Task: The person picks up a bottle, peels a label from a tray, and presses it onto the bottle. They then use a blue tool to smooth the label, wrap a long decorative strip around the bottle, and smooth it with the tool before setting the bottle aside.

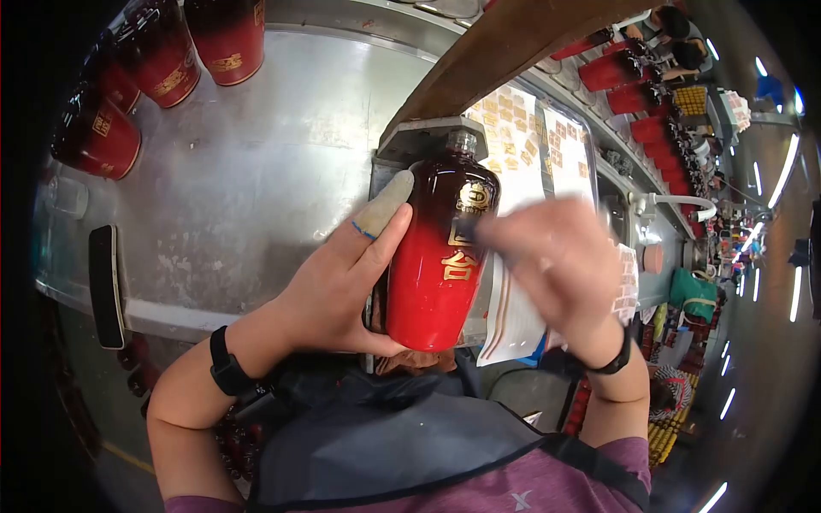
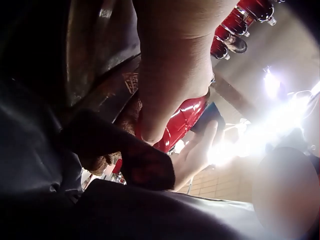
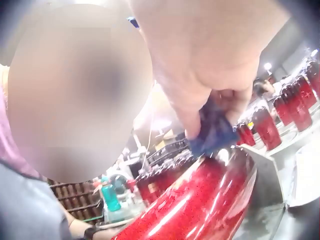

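Observation:
A glossy bottle (image 1: 428,299), black at the neck and fading to red, lies in front of the person with gold emblem and characters on its upper face. My left hand (image 1: 338,274) holds it from the left side, thumb near its base and fingers along its body. A pale cot (image 1: 385,205) covers one or more of those fingers. My right hand (image 1: 569,265), blurred in the head view, is over the gold characters. In the right wrist view it pinches a flat dark blue scraper-like piece (image 3: 215,132), whose edge is right at the bottle's surface.
Several red-black bottles (image 1: 227,43) stand at the far left of the metal table (image 1: 248,171). A phone (image 1: 106,286) lies at the left edge. A brown beam (image 1: 513,51) runs from behind the bottle's neck; sheets of gold decals (image 1: 513,154) lie to the right.

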`<state>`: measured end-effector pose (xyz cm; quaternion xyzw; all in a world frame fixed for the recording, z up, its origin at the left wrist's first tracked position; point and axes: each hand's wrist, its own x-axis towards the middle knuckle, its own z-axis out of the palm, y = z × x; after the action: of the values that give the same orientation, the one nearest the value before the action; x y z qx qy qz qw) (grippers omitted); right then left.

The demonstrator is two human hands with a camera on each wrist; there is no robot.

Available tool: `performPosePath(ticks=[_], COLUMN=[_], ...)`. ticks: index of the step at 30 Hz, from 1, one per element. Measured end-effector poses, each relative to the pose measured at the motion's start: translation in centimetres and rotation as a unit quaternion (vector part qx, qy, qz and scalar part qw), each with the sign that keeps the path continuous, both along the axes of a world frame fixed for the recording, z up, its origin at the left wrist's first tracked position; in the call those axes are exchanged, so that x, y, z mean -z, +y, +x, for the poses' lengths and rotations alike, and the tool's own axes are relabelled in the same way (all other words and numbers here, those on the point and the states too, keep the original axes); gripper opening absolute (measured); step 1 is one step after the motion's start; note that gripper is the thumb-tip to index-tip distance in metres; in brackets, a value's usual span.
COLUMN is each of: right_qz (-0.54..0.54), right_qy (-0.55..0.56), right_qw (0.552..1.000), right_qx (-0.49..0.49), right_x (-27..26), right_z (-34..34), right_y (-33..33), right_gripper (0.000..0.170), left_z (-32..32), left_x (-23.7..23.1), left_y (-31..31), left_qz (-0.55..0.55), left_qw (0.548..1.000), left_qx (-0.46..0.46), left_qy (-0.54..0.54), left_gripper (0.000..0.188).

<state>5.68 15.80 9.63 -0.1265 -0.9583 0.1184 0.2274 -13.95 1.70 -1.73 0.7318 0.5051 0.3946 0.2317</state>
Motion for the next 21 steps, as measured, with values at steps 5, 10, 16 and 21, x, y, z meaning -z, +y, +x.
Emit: performPosePath(ticks=[5,10,16,21], right_qz=[-0.121,-0.168,0.042,0.070], right_qy=[-0.108,-0.041,-0.027,-0.028], right_qw=[0.973,0.982,0.997,0.997], right_qx=[-0.164,0.074,-0.052,-0.014], right_x=[-0.6,-1.5,-0.6,0.0], right_z=[0.8,0.4,1.2,0.9], right_y=[-3.4,0.6,-0.9,-0.1], right_gripper=[0.030,0.039,0.043,0.047], left_z=[-0.1,-0.1,-0.3,-0.3], left_x=[0.2,0.1,-0.3,-0.3], left_y=[0.1,0.3,0.4,0.4], left_qz=[0.006,0.012,-0.003,-0.005], left_qw=[1.000,1.000,1.000,1.000], left_qx=[0.002,0.003,0.015,0.011], left_qy=[0.010,-0.001,-0.016,-0.013], left_gripper=[0.136,0.136,0.129,0.128])
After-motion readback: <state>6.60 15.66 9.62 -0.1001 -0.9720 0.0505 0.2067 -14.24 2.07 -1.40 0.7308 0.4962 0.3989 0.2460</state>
